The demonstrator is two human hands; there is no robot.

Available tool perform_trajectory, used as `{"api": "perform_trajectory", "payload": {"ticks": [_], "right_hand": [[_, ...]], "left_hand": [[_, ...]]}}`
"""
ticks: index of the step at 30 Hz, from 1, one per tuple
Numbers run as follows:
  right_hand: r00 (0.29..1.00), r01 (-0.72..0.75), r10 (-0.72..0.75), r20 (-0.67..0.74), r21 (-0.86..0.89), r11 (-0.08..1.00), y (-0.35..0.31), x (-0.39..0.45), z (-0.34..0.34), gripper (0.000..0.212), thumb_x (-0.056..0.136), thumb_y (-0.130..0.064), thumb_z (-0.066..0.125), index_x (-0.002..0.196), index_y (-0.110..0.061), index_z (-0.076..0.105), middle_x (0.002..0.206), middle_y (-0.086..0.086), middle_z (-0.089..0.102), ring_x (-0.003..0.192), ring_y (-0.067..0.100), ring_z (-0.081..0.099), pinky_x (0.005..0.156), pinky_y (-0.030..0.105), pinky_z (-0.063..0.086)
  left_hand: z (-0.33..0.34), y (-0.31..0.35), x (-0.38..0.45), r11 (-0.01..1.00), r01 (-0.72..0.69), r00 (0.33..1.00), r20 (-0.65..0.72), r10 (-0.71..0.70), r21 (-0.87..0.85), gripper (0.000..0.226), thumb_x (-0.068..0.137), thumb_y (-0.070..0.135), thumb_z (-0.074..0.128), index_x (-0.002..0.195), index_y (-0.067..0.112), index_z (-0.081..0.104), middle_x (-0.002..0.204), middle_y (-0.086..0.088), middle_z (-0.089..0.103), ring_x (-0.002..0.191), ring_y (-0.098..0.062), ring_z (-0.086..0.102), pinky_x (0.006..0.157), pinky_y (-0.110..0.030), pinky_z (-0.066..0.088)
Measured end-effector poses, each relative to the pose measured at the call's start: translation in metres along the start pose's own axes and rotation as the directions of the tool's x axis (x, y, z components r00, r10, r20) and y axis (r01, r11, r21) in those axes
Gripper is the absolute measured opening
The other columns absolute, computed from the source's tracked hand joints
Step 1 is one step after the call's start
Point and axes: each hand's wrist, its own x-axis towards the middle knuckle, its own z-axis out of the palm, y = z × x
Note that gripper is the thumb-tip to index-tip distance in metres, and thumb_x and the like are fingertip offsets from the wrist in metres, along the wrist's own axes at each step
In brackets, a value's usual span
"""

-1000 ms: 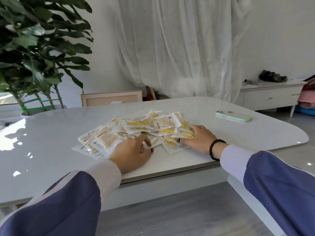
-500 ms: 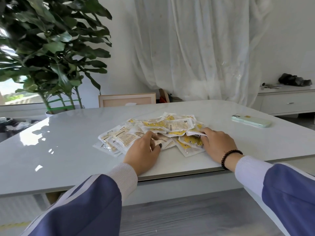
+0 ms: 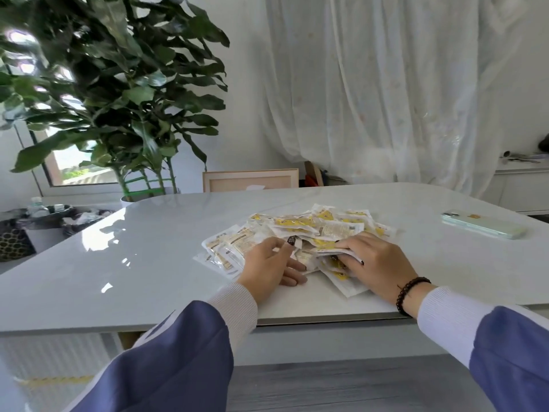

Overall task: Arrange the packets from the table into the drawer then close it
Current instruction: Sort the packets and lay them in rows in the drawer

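Both hands (image 3: 320, 263) on packets (image 3: 309, 230), table (image 3: 148, 263).

Blue-purple sleeves (image 3: 166, 361), white ribbed cuffs (image 3: 234, 310), dark beaded bracelet (image 3: 411, 294) on right wrist, dark-painted nails on fingers (image 3: 290, 240)
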Motion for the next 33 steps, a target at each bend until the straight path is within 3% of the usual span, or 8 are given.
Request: {"api": "perform_trajectory", "payload": {"ticks": [4,11,13,16,18,20,26,33], "right_hand": [[0.984,0.163,-0.165,0.062,0.024,0.986,-0.005,0.005,0.006,0.027,0.088,-0.021,0.049,0.093,-0.003,0.067,0.088,0.008,0.066,0.084,0.024,0.061,0.069,0.030,0.052],[0.892,0.447,-0.438,0.110,-0.075,0.891,-0.010,0.010,0.010,0.012,0.085,-0.003,0.059,0.093,0.000,0.067,0.091,0.013,0.066,0.082,0.029,0.063,0.074,0.034,0.054],[0.914,0.388,-0.376,0.154,-0.059,0.920,-0.010,0.010,0.009,0.025,0.073,-0.001,0.070,0.097,-0.002,0.067,0.097,0.011,0.067,0.089,0.028,0.064,0.078,0.036,0.054],[0.976,0.073,-0.074,0.207,0.013,0.997,-0.012,0.009,0.006,0.049,0.083,-0.033,0.064,0.124,-0.009,0.052,0.126,0.007,0.055,0.117,0.023,0.053,0.097,0.037,0.047],[0.942,-0.175,0.143,0.304,0.082,0.981,-0.011,0.008,0.004,0.069,0.087,-0.050,0.056,0.141,-0.015,0.032,0.143,0.000,0.037,0.131,0.014,0.037,0.107,0.023,0.031],[0.876,-0.273,0.224,0.427,0.055,0.961,-0.008,0.008,0.005,0.076,0.086,-0.056,0.053,0.146,-0.019,0.023,0.147,-0.005,0.030,0.135,0.010,0.029,0.106,0.020,0.025],[0.817,-0.235,0.222,0.533,-0.045,0.971,-0.001,0.019,0.012,0.070,0.087,-0.051,0.054,0.145,-0.020,0.029,0.147,-0.002,0.031,0.136,0.014,0.027,0.110,0.024,0.022],[0.829,-0.172,0.284,0.482,-0.263,0.949,0.018,0.038,0.031,0.045,0.096,-0.029,0.041,0.141,-0.023,0.038,0.147,-0.002,0.041,0.136,0.019,0.031,0.110,0.036,0.031]], "left_hand": [[-0.004,0.001,0.003,1.000,0.026,0.997,0.076,-0.025,-0.007,0.019,0.098,0.021,0.051,0.107,0.005,0.056,0.080,-0.015,0.075,0.062,-0.026,0.072,0.052,-0.025,0.055],[-0.011,0.000,0.005,0.998,0.046,0.990,0.132,-0.040,-0.043,0.034,0.083,0.005,0.071,0.115,0.010,0.060,0.079,-0.015,0.074,0.065,-0.022,0.071,0.055,-0.023,0.056],[-0.013,-0.001,0.005,0.998,0.028,0.995,0.093,-0.022,-0.061,0.042,0.079,0.002,0.075,0.117,0.014,0.061,0.082,-0.015,0.074,0.069,-0.022,0.070,0.060,-0.025,0.058],[-0.014,-0.004,0.003,0.985,-0.003,1.000,-0.014,0.000,-0.173,0.046,0.077,-0.002,0.076,0.116,0.014,0.060,0.077,-0.011,0.072,0.065,-0.017,0.069,0.060,-0.023,0.058],[-0.016,-0.007,0.002,0.973,-0.025,0.998,-0.065,0.011,-0.228,0.045,0.077,-0.002,0.075,0.117,0.013,0.059,0.072,-0.007,0.070,0.064,-0.014,0.069,0.060,-0.022,0.057],[-0.020,-0.009,0.002,0.957,-0.031,0.996,-0.084,0.007,-0.288,0.045,0.079,-0.003,0.073,0.119,0.011,0.057,0.075,-0.010,0.070,0.066,-0.016,0.070,0.061,-0.024,0.058],[-0.035,-0.010,0.006,0.960,0.012,0.993,-0.111,-0.045,-0.278,0.039,0.082,-0.006,0.069,0.114,0.014,0.057,0.086,-0.014,0.073,0.079,-0.028,0.072,0.080,-0.043,0.059],[-0.037,-0.009,0.032,0.994,0.008,0.977,-0.211,-0.031,-0.109,0.034,0.081,-0.003,0.071,0.111,0.011,0.060,0.086,-0.007,0.071,0.076,-0.022,0.072,0.066,-0.034,0.061]]}}
